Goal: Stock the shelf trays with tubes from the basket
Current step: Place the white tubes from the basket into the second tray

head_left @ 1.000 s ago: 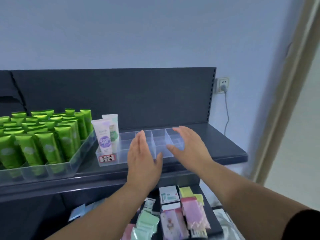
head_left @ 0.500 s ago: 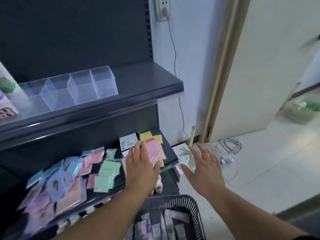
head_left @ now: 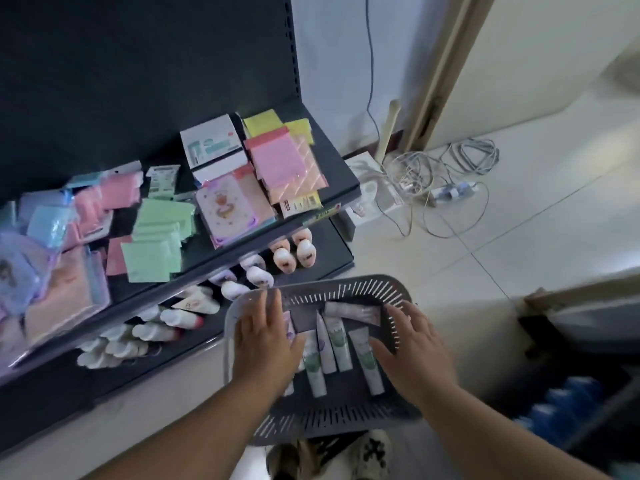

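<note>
A grey slotted basket (head_left: 349, 287) sits on the floor in front of me, with several white tubes (head_left: 337, 341) lying in it, some with green labels, some with purple. My left hand (head_left: 265, 341) reaches into the basket's left side with its fingers spread flat over the tubes there. My right hand (head_left: 414, 348) hovers over the basket's right side, fingers spread, close to a green-labelled tube (head_left: 367, 358). Neither hand grips anything. The shelf trays are out of view.
The dark shelf unit stands at left; its middle shelf (head_left: 341, 197) carries pastel packets and boxes, the bottom shelf small bottles (head_left: 284, 261). Tangled cables and a power strip (head_left: 450, 194) lie on the tiled floor by the door frame. Blue items show blurred at lower right.
My view has swung down from the upper shelf trays to the basket on the floor. Both hands dropped from the tray level into the basket, over the tubes.
</note>
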A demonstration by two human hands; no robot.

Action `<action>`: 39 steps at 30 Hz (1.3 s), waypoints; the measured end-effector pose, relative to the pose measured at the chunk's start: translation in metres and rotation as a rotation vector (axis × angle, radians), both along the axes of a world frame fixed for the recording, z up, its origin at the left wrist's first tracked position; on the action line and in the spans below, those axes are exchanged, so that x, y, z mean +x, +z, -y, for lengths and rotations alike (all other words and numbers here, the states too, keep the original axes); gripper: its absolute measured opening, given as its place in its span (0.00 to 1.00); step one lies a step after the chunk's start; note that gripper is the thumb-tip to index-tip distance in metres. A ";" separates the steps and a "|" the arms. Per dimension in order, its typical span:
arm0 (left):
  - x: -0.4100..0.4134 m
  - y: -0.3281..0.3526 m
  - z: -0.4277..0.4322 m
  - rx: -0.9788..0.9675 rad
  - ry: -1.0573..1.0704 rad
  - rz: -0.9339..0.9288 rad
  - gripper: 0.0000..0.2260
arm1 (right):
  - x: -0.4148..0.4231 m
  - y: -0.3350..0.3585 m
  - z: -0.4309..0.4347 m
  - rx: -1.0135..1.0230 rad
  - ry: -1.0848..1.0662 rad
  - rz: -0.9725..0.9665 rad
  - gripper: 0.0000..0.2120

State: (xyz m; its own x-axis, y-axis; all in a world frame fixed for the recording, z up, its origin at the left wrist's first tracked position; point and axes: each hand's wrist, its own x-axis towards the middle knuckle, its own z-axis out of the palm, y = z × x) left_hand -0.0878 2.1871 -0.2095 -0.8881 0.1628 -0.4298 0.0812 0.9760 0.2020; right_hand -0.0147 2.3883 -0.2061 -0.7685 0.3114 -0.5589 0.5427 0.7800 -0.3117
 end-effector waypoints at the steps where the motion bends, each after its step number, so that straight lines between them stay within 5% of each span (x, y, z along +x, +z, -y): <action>1: 0.002 -0.019 0.003 0.001 -0.002 0.032 0.35 | 0.001 -0.017 0.003 -0.012 -0.006 0.032 0.33; 17: 0.004 -0.217 -0.022 0.135 -0.044 0.232 0.34 | -0.008 -0.215 0.020 -0.153 -0.153 0.281 0.34; 24: 0.009 -0.248 -0.044 0.171 -0.008 0.228 0.38 | -0.018 -0.247 0.025 -0.101 -0.200 0.389 0.38; 31: 0.005 -0.263 -0.053 0.185 0.137 0.318 0.39 | -0.020 -0.263 0.027 -0.030 -0.255 0.418 0.20; 39: 0.004 -0.255 -0.053 0.231 0.302 0.390 0.23 | -0.022 -0.246 0.027 -0.104 -0.278 0.414 0.20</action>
